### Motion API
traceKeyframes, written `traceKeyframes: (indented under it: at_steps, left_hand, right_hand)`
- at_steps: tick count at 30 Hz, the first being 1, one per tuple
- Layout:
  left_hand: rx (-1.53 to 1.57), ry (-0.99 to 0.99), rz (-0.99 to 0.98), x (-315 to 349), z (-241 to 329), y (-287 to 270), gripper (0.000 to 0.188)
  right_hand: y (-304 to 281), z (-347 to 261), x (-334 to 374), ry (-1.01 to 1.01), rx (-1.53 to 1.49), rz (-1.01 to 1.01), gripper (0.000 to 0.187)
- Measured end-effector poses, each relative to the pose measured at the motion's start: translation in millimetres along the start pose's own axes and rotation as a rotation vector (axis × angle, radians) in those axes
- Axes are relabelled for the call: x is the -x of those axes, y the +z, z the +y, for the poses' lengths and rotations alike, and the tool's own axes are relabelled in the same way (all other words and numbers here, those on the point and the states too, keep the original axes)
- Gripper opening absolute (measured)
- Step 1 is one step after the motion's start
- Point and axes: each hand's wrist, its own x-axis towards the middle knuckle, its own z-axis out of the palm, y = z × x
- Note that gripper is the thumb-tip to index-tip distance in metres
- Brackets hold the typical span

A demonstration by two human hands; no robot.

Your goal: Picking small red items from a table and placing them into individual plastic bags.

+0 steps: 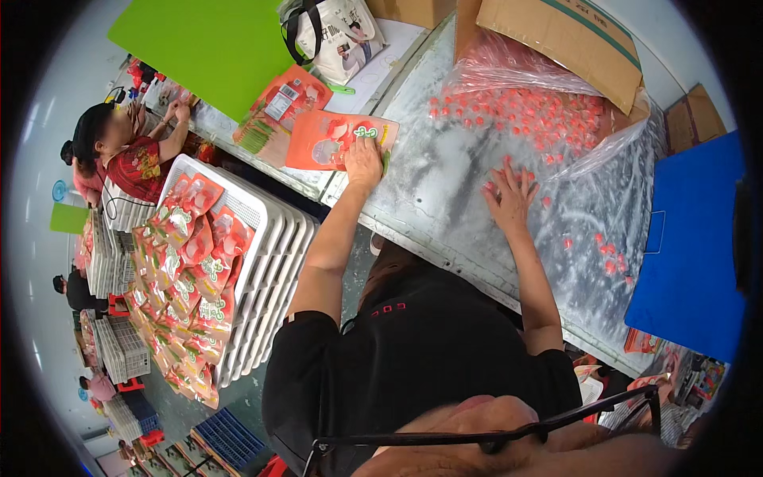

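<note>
My left hand [363, 163] is on an orange-red printed pouch [318, 141] at the table's left edge, its fingers closed together over the front. The thumb is hard to make out. The pouch lies tilted, partly over another printed pouch [296, 94]. My right hand [511, 195] is open on the grey metal tabletop [445, 199], fingers spread, and no object shows in it. Just beyond its fingertips lie small red wrapped pieces [548, 131], heaped before a clear plastic liner [517, 67]. A few loose red pieces [610, 258] are farther right.
A cardboard box [564, 40] stands behind the heap. Stacked white trays [274, 246] at my left carry many filled pouches [191, 278]. A blue panel [691, 246] borders the right side. A white bag [342, 40] stands at the back; a co-worker [135, 151] sits at far left.
</note>
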Motion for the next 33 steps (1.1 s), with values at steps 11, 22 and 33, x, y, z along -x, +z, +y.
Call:
traceKeyframes:
  at_steps: [11, 22, 33]
  left_hand:
    - [0.252, 0.053, -0.139, 2, -14, -12, 0.023]
    - [0.829, 0.173, -0.327, 81, 60, -50, 0.006]
    - [1.17, -0.004, -0.656, 121, 75, -37, 0.025]
  right_hand:
    - [-12, -11, 18, -0.038, -0.079, 0.229, 0.045]
    - [46, -122, 12, 0.393, -1.345, -0.239, 0.021]
    - [58, -92, 20, 0.402, -1.195, -0.367, 0.026]
